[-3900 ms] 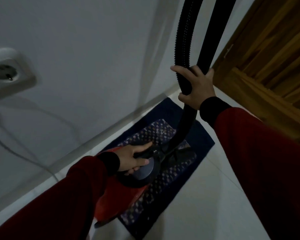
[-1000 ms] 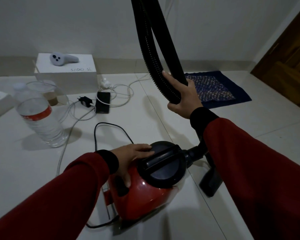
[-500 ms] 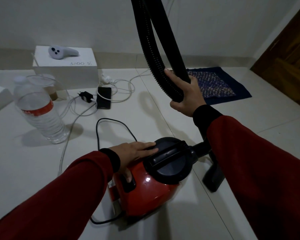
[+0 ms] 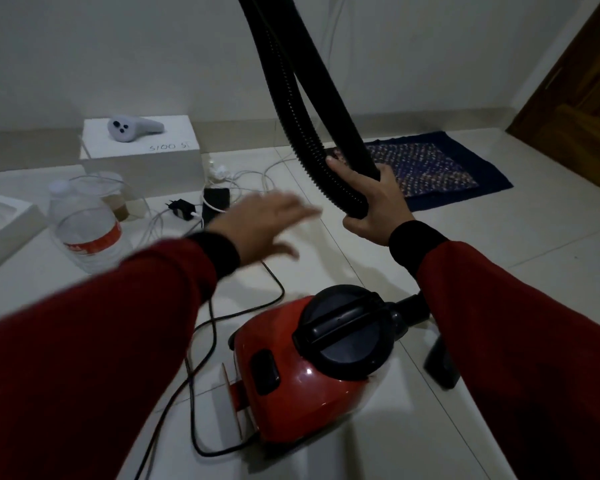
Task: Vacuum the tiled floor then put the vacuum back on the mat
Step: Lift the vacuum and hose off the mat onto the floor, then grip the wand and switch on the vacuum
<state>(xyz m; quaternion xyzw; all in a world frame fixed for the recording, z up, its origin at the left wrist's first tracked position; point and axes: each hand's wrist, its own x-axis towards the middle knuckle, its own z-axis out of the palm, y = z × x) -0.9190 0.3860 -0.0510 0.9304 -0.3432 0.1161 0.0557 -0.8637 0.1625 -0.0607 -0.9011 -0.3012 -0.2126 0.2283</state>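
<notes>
White floor tiles (image 4: 499, 271) are bearing the vacuum (image 4: 312, 362). Your right hand (image 4: 371, 206) is gripping the flexible hose (image 4: 302, 133); your left hand (image 4: 267, 226) is hovering spread, empty. Likely heavy: lift by the rigid top handle (image 4: 340, 318).

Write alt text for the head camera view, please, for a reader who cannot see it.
A person's right hand grips the black ribbed vacuum hose above a red canister vacuum cleaner on the white tiled floor; the open left hand hovers, blurred. A dark blue patterned mat lies by the wall.
</notes>
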